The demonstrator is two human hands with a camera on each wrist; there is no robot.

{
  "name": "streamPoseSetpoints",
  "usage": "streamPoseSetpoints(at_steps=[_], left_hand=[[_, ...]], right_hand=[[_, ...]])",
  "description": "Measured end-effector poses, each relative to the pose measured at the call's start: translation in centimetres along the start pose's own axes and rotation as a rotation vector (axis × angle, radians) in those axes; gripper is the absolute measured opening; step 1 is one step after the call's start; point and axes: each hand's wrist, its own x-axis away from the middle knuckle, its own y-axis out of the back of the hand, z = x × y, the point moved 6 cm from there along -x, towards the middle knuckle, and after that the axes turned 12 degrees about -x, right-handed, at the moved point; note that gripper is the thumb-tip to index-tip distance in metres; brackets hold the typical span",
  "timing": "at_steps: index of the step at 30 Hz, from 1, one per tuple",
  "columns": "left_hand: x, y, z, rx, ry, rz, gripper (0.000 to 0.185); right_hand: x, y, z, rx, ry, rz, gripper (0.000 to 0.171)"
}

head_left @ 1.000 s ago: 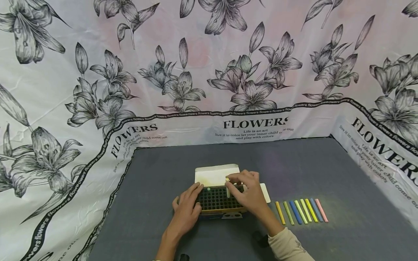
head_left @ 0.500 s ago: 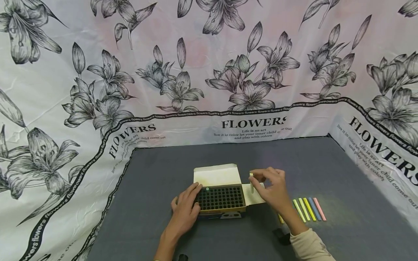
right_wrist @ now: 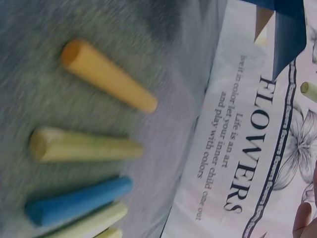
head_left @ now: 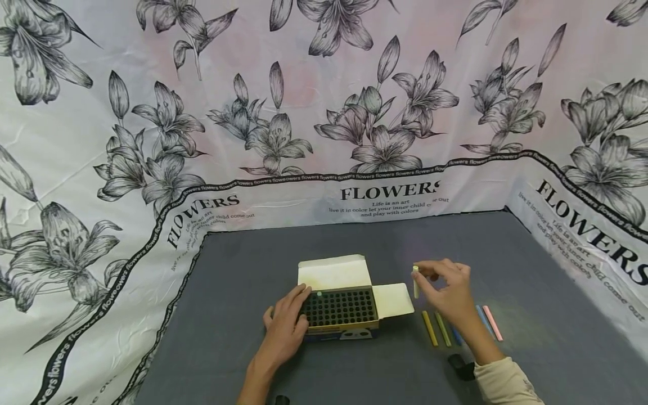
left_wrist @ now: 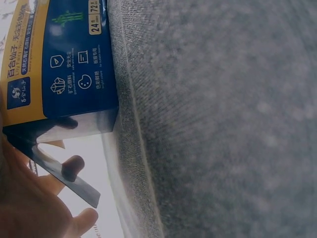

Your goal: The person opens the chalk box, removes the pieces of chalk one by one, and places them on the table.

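Observation:
In the head view, my left hand [head_left: 286,329] holds the left end of an open chalk box [head_left: 336,333], thumb at the front corner and fingers toward the back. The left wrist view shows the box's blue and yellow side [left_wrist: 74,64] and a flap [left_wrist: 81,186] between the fingers. A dark insert with rows of holes [head_left: 344,308] fills the box; one pale green chalk end [head_left: 319,293] shows at its back left. Right of the box, my right hand [head_left: 448,289] pinches an upright pale yellow-green chalk stick [head_left: 416,284] by its top, above the table.
Below my right hand lies a row of chalk sticks: orange-yellow [head_left: 430,328], green [head_left: 442,329], blue [right_wrist: 79,201], several partly hidden, and pink [head_left: 493,323] at the end. The box's lid [head_left: 334,273] and side flap [head_left: 393,300] stand open. Flowered cloth [head_left: 283,202] borders the table.
My right hand has carried the chalk stick from over the box to the right, past the side flap, and now covers part of the row. My left hand stays on the box.

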Motion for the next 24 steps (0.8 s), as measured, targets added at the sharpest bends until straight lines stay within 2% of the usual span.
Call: streamPoseSetpoints(at_steps=[9,24], left_hand=[[0.0,0.1,-0.1,0.012,0.003,0.003,0.055],[0.0,0.0,-0.2,0.005,0.003,0.001,0.055]], right_hand=[[1.0,2.4,-0.9,0.051,0.003,-0.040,0.030],[2.6,6.2,-2.9,0.179,-0.068,-0.061,0.033]])
